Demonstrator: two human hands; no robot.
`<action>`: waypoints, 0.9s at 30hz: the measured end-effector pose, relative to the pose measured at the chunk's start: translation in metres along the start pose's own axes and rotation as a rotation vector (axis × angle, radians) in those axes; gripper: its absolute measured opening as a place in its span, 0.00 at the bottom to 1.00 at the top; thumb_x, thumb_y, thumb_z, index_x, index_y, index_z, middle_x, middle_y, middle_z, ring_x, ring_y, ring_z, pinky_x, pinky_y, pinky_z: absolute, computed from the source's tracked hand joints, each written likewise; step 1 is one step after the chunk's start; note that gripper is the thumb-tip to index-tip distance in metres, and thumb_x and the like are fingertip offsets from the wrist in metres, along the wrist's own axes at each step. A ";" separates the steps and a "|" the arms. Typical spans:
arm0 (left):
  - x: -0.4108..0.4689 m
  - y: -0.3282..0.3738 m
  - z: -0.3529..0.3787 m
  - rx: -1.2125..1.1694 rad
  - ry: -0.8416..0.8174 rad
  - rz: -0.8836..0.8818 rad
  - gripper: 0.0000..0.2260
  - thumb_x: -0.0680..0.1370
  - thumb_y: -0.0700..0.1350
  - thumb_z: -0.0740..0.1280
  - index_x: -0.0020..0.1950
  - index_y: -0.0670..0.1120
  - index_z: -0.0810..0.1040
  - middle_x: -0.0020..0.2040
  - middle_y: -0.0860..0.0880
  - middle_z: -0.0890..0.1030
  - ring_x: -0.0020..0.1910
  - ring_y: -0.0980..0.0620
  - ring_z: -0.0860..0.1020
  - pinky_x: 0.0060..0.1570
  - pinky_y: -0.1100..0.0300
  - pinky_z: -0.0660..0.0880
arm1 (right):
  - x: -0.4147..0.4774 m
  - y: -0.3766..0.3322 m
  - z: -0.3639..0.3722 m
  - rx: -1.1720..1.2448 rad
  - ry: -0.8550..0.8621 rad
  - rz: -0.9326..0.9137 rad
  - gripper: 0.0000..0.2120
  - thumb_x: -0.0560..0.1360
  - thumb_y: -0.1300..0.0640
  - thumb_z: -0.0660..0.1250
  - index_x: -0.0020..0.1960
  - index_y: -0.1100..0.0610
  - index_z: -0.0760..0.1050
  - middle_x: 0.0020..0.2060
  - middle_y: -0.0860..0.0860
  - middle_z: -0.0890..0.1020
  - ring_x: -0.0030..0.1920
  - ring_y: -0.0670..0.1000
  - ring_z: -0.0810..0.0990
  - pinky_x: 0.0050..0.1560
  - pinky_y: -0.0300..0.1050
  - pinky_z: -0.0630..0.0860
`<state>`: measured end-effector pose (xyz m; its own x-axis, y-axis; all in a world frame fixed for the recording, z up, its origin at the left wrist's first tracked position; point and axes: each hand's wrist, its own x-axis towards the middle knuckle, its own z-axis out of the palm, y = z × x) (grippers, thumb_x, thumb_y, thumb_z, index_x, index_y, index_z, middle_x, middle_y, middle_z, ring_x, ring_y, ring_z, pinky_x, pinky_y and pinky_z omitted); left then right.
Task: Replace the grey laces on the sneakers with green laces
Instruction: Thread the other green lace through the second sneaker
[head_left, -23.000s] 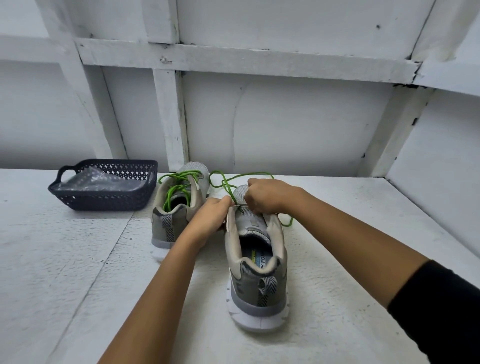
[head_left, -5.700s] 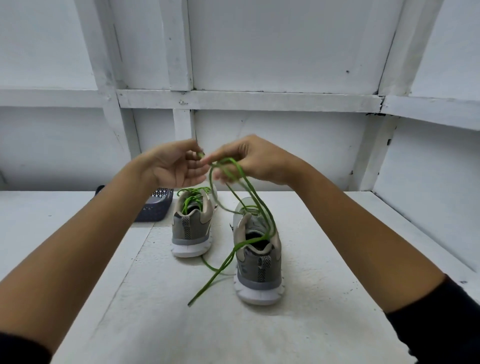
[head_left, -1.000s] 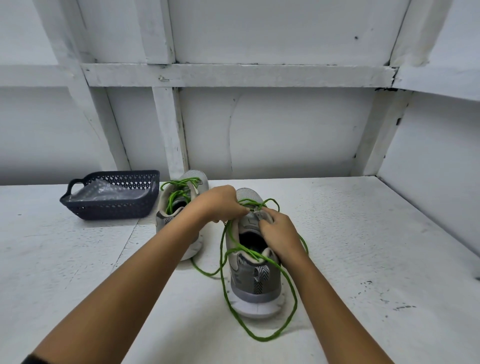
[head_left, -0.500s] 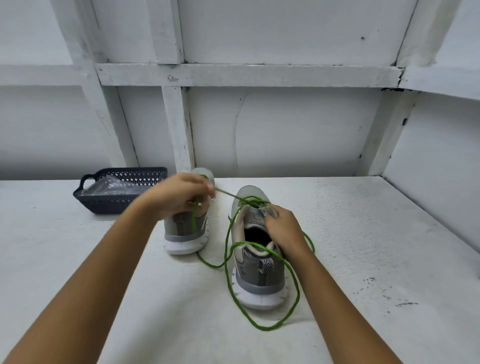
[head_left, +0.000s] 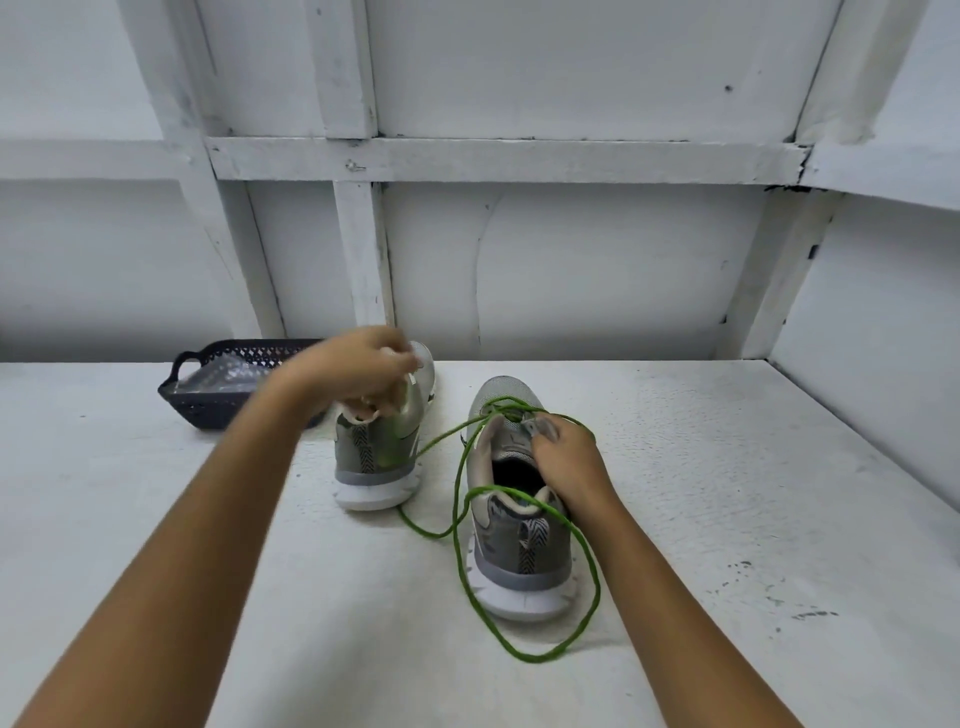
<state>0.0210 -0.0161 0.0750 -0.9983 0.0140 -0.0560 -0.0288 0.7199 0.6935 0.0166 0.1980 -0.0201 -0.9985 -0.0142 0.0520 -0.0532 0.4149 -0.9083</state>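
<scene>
Two grey sneakers stand heel-towards-me on the white table. On the right sneaker a green lace is threaded near the toe and trails in a big loop round the heel. My right hand pinches the tongue of that sneaker at its opening. Raised over the left sneaker, my left hand is blurred and grips one strand of the green lace, drawn taut leftward from the right sneaker's eyelets. The left sneaker's own lacing is hidden behind that hand.
A dark plastic basket holding clear wrapping sits at the back left, just behind my left forearm. White panelled walls with wooden battens close the table at the back and on the right.
My left hand has pulled the lace strand further left and up, over the left sneaker. My right hand stays on the right sneaker's tongue. The loose loop has shifted slightly.
</scene>
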 end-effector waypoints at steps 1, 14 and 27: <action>0.009 0.010 0.011 0.178 -0.006 0.080 0.08 0.80 0.47 0.60 0.54 0.47 0.76 0.45 0.48 0.82 0.42 0.50 0.80 0.42 0.56 0.78 | 0.001 0.000 0.000 0.000 -0.001 -0.002 0.17 0.78 0.64 0.56 0.33 0.50 0.64 0.31 0.47 0.70 0.32 0.45 0.67 0.31 0.39 0.62; 0.074 0.029 0.079 0.280 -0.318 -0.104 0.08 0.77 0.43 0.63 0.49 0.40 0.79 0.42 0.48 0.80 0.40 0.55 0.78 0.39 0.59 0.77 | 0.002 0.002 -0.001 -0.029 -0.010 -0.013 0.08 0.77 0.64 0.56 0.44 0.56 0.71 0.36 0.48 0.73 0.41 0.50 0.70 0.33 0.38 0.63; 0.061 0.008 0.051 -1.051 -0.353 0.134 0.04 0.66 0.40 0.68 0.32 0.45 0.76 0.30 0.48 0.77 0.31 0.54 0.78 0.36 0.63 0.77 | 0.009 0.010 0.001 0.007 0.015 0.077 0.17 0.78 0.60 0.57 0.64 0.57 0.74 0.59 0.54 0.79 0.59 0.55 0.76 0.60 0.48 0.72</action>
<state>-0.0375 0.0259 0.0407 -0.9310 0.3645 -0.0201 -0.1166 -0.2449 0.9625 0.0072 0.2015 -0.0291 -0.9994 0.0309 -0.0125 0.0241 0.4076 -0.9128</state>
